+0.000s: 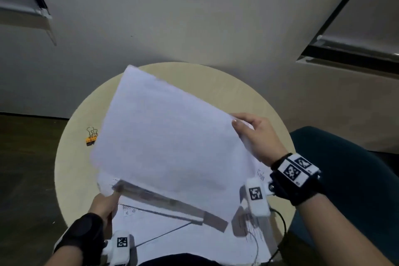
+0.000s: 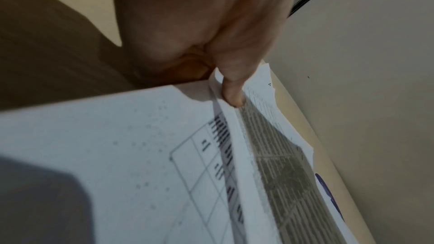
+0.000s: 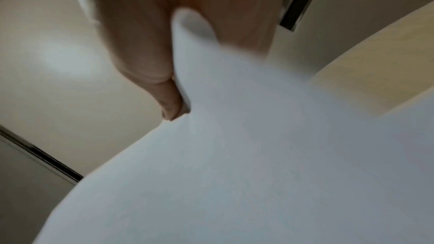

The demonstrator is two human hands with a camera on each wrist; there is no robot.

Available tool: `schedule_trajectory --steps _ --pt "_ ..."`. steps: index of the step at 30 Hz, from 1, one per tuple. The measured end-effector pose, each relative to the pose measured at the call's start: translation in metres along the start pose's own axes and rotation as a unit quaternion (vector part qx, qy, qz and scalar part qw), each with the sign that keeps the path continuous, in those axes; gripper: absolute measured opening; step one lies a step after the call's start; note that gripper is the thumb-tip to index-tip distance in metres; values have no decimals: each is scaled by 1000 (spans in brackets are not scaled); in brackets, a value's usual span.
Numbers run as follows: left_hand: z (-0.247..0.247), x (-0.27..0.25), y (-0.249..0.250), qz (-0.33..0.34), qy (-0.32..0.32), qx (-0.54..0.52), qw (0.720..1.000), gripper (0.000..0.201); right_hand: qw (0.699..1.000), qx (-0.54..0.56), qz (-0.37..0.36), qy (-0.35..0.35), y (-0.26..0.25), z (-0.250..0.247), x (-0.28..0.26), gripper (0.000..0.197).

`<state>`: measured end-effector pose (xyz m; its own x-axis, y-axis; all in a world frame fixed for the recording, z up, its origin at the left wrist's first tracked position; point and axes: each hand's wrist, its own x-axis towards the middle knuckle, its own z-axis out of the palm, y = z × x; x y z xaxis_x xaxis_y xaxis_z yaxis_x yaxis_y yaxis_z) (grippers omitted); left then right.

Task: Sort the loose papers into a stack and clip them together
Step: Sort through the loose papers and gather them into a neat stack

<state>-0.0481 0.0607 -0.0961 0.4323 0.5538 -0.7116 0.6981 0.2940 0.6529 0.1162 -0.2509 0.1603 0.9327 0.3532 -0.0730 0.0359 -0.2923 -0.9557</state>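
Observation:
A bundle of white sheets (image 1: 168, 142) is lifted off the round table, tilted with its blank side up. My right hand (image 1: 257, 136) pinches its right edge, thumb on top; the right wrist view shows the same pinch on the white sheets (image 3: 258, 155) by my right hand (image 3: 178, 88). My left hand (image 1: 105, 203) pinches the near left corner, and in the left wrist view my left hand (image 2: 225, 73) has its thumb between printed pages (image 2: 265, 155). More printed sheets (image 1: 183, 237) lie flat underneath. Orange binder clips (image 1: 91, 137) rest at the table's left side.
The round beige table (image 1: 248, 93) stands against a pale wall. A dark teal chair (image 1: 345, 168) is at the right. A thin cable (image 1: 280, 222) hangs off the table's near right edge. Dark floor lies to the left.

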Motion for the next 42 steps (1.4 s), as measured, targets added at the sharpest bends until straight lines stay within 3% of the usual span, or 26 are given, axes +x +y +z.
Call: schedule_trajectory --steps 3,7,10,12,14,17,20,22,25,26,28,30,32,33,35,38,40,42 --pt "-5 -11 6 3 -24 10 1000 57 998 -15 33 49 30 11 16 24" --pt "-11 -9 5 -8 -51 34 998 51 992 -41 118 25 97 51 30 22" --pt "-14 -9 3 5 -80 16 997 37 983 -43 119 129 107 69 36 24" --pt "-16 -7 0 3 -82 3 997 33 976 -69 44 202 94 73 38 27" --pt "-15 -15 5 0 -64 -5 998 33 964 -138 -97 207 84 77 38 28" --pt "-8 -28 19 -6 -34 38 999 58 913 -255 -297 116 92 91 32 30" --pt "-6 -21 20 -22 -13 71 997 74 857 -338 -386 -52 112 111 10 29" --pt "-6 -27 24 -21 -26 62 998 83 833 -400 -343 -170 134 122 -3 31" --pt "-13 -16 13 -53 -49 3 997 121 800 -450 -255 -304 152 134 -16 23" --pt "-17 -11 9 -43 -59 -7 997 119 785 -450 -248 -347 152 138 -22 27" --pt "-17 -22 17 -19 -86 27 996 83 792 -410 -208 -402 145 143 -30 42" --pt "-12 -32 27 4 -94 90 991 65 848 -343 -99 -392 136 145 -26 53" --pt "-8 -41 34 46 -106 132 984 68 905 -293 -47 -304 137 144 -9 57" --pt "-7 -42 36 60 -102 152 981 68 917 -303 -34 -259 143 142 3 57" --pt "-6 -35 37 77 -83 168 979 68 894 -393 11 -214 154 133 27 73" --pt "-3 -30 42 112 -34 188 975 66 828 -494 128 -232 163 120 47 101" --pt "2 -29 47 137 -16 172 975 58 821 -496 150 -242 161 122 51 102" --pt "9 -29 49 135 -21 144 980 58 824 -496 143 -235 157 128 54 88"
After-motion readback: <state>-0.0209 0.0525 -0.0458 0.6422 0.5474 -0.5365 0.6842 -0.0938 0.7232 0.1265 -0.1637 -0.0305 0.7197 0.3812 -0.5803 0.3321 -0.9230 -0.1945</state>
